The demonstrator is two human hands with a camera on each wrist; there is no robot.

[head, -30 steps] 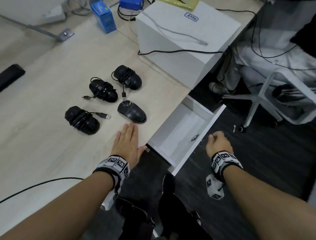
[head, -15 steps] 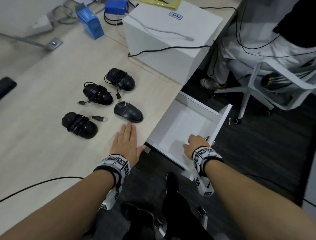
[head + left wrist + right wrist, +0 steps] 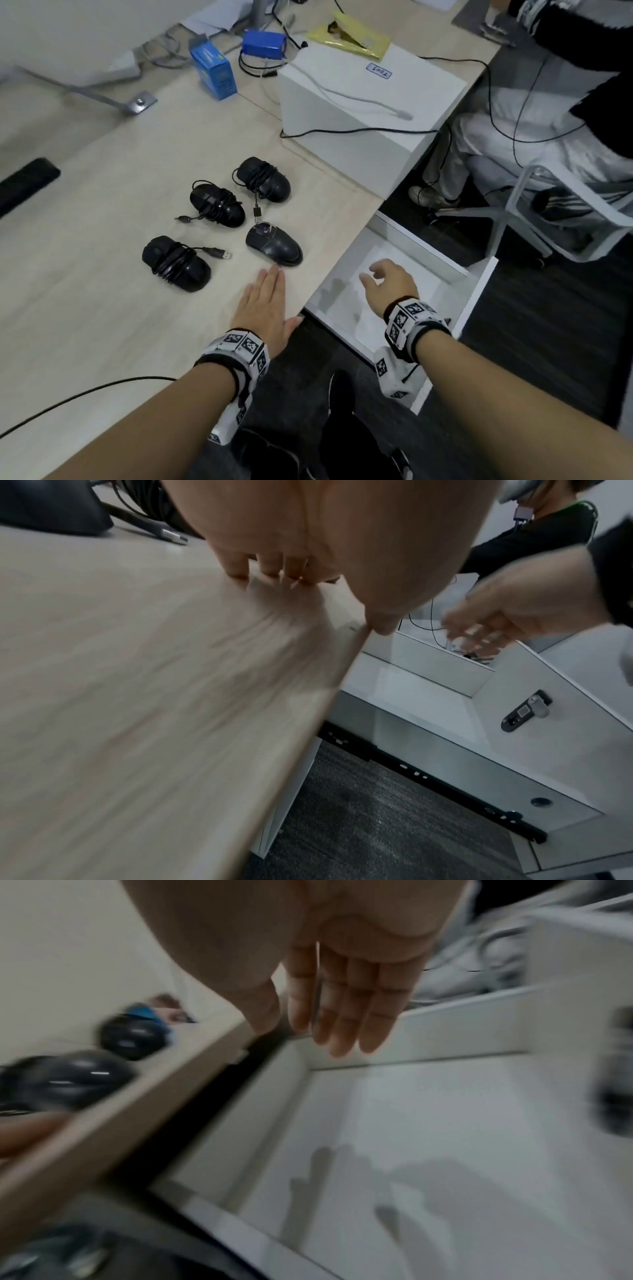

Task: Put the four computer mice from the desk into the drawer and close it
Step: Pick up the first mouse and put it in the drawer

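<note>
Several black computer mice lie on the wooden desk (image 3: 102, 308): the nearest mouse (image 3: 274, 247) with no cord round it, a cord-wrapped mouse (image 3: 176, 263) to its left, and two more cord-wrapped mice (image 3: 217, 205) (image 3: 263, 179) behind. My left hand (image 3: 263, 301) lies flat and open on the desk edge, fingertips just short of the nearest mouse. The white drawer (image 3: 476, 294) stands pulled out below the desk's right edge, nothing in it. My right hand (image 3: 387, 279) hovers over the drawer, fingers loose and holding nothing; the right wrist view shows its straight fingers (image 3: 346, 1010).
A white box (image 3: 370, 113) with cables across it sits at the desk's far right. Blue boxes (image 3: 214, 70) stand behind the mice. A seated person's legs and a white chair (image 3: 534, 205) are to the right. My own legs are below the desk edge.
The drawer has slid further out. My right hand left the drawer front and now hangs over the drawer's inside, fingers loosened. The left hand has stayed flat on the desk.
</note>
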